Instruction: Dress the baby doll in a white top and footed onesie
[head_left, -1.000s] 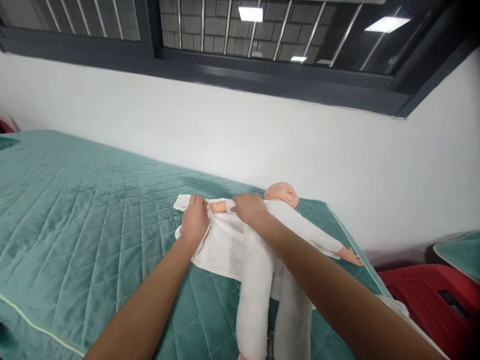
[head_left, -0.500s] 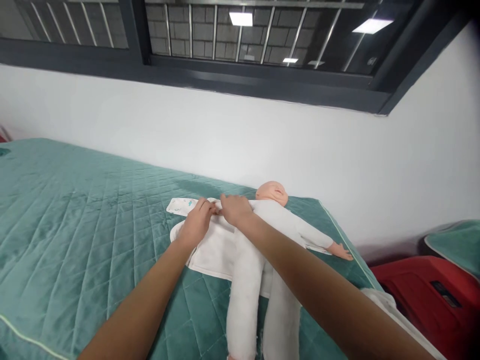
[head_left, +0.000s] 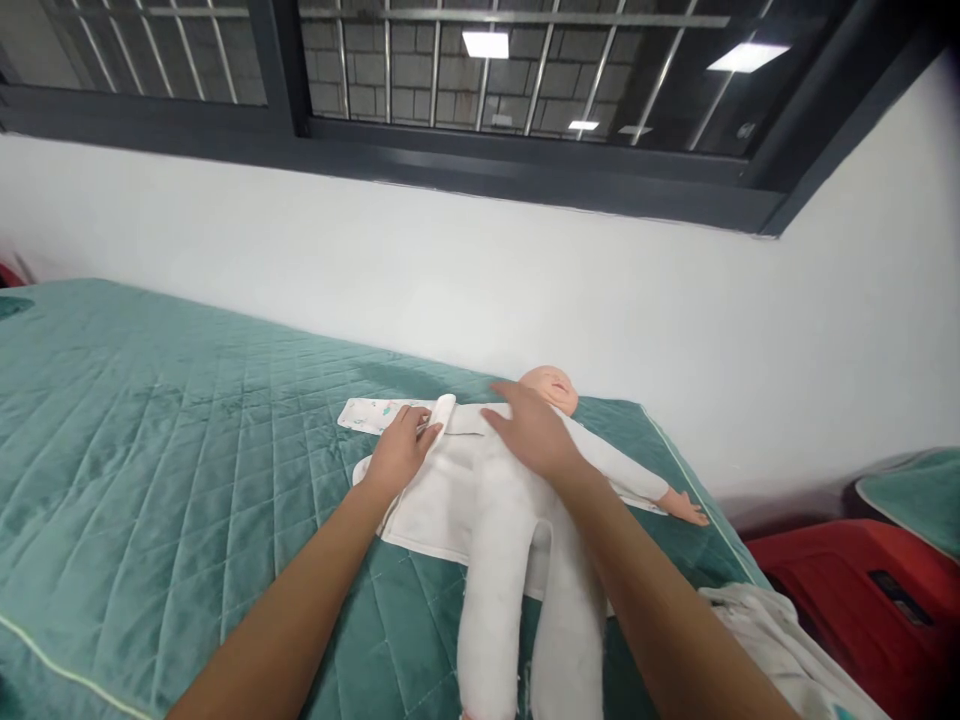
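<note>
A baby doll (head_left: 499,600) with a white cloth body lies on its back, its head (head_left: 559,385) near the wall. Under its torso a white baby garment (head_left: 427,510) is spread out. One sleeve (head_left: 364,413) of it, with a small print, stretches out to the left. My left hand (head_left: 401,450) is closed on the turned-back white edge of this sleeve, by the doll's arm on that side. That arm's hand is hidden. Over the doll's chest is my right hand (head_left: 532,430), fingers apart and holding nothing. The doll's other arm (head_left: 682,505) reaches to the right.
The doll rests on a green quilted bed cover (head_left: 225,450) against a white wall (head_left: 337,250). A barred window (head_left: 525,80) is above. More white cloth (head_left: 772,640) lies at the lower right, beside a red plastic object (head_left: 847,580).
My right hand has let go near the sleeve and moved right over the doll's chest, its fingers spreading. My left hand stays at the sleeve, whose edge now shows turned back.
</note>
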